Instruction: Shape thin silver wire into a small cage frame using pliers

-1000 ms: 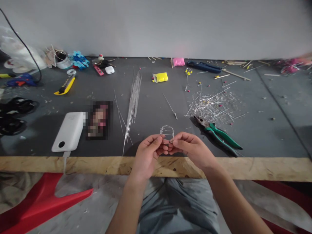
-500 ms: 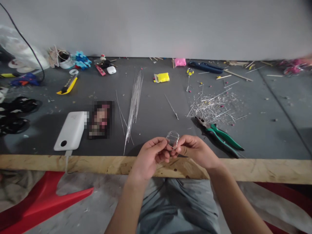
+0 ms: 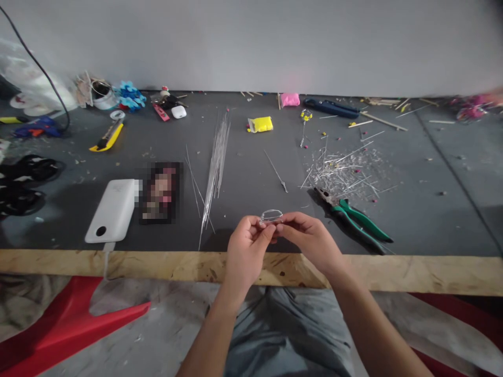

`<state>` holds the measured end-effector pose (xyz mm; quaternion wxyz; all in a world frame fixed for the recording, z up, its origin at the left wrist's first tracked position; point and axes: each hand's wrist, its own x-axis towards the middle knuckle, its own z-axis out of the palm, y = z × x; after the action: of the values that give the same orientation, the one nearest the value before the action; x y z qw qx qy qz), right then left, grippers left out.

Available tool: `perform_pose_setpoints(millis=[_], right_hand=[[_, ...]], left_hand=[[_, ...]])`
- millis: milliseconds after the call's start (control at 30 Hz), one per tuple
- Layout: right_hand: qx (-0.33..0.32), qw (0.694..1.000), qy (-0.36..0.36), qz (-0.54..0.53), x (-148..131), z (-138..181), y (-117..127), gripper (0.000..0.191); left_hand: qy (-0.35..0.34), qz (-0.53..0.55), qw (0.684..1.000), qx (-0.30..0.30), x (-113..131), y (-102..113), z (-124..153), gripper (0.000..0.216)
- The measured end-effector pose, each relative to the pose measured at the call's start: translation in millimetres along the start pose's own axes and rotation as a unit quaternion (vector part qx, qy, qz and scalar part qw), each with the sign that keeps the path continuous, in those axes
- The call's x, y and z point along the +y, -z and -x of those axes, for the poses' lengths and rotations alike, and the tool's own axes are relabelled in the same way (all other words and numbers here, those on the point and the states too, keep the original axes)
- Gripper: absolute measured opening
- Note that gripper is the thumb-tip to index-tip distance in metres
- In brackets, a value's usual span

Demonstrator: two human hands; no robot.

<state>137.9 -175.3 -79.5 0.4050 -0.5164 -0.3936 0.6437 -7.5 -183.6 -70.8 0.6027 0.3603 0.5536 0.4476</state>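
Note:
Between my fingertips, above the table's front edge, is a small bent wire frame with a rounded loop at its far side. My left hand pinches it from the left, thumb laid along its near side. From the right, my right hand pinches the same frame, and the fingertips of both hands meet. Fingers hide its lower part. Beyond my hands lies a single wire with a twisted end. A bundle of straight wires is to the left, and green-handled pliers rest to the right.
A heap of wire offcuts lies behind the pliers. Further back are a yellow packet, a pink packet and a dark blue tool. Leftward are a white power bank, a blurred phone and a yellow cutter.
The wire frame has been tilted and shifted slightly left, so its loop now looks flatter. My left thumb has moved across its near side, and both hands keep their pinch.

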Motion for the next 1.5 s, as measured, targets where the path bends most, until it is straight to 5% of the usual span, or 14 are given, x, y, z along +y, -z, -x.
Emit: perform_pose_setpoints(millis=[467,933,1500], right_hand=[[0.055,0.993,0.014,0.101,2.9,-1.0,-6.9,0.011],[0.043,0.999,-0.002,0.029,9.7,0.5,-9.7,0.013],[0.071,0.997,0.008,0.012,17.7,1.5,-11.8,0.01]], left_hand=[[-0.058,-0.126,0.989,0.049,-16.4,4.1,-1.5,0.018],[-0.027,-0.002,0.999,0.033,-17.9,-0.3,-6.2,0.016],[-0.018,-0.007,1.0,0.015,-24.0,0.4,-11.0,0.029]])
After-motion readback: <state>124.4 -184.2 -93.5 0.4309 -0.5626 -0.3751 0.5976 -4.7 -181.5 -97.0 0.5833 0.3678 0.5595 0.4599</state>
